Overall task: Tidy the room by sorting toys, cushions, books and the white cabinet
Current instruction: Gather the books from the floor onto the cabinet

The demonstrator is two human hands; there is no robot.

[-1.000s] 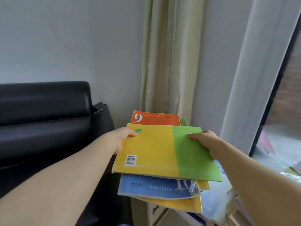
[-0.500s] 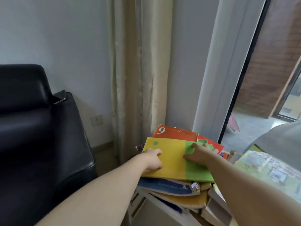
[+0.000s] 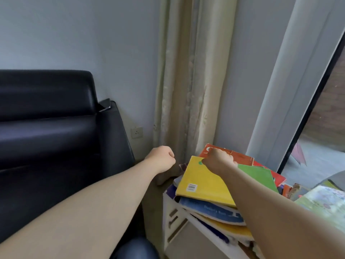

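Note:
A stack of books lies on top of the white cabinet (image 3: 170,200) in the corner. Uppermost is a yellow and green book (image 3: 203,181), over a blue book (image 3: 211,210) and more yellow ones. An orange book (image 3: 242,157) sticks out behind it. My right hand (image 3: 217,159) lies on the far edge of the yellow and green book, its fingers curled over that edge. My left hand (image 3: 162,158) hovers left of the stack, off the books, its fingers curled into a fist with nothing in it.
A black leather sofa (image 3: 46,137) fills the left side, its arm close to the cabinet. A beige curtain (image 3: 186,90) hangs behind the stack, with a wall socket (image 3: 136,132) beside it. More illustrated books (image 3: 324,200) lie at the right, near a glass door (image 3: 317,146).
The yellow and green book has been laid on the stack. My left hand has let go and drawn back to the left. My right hand has slid to the book's far edge.

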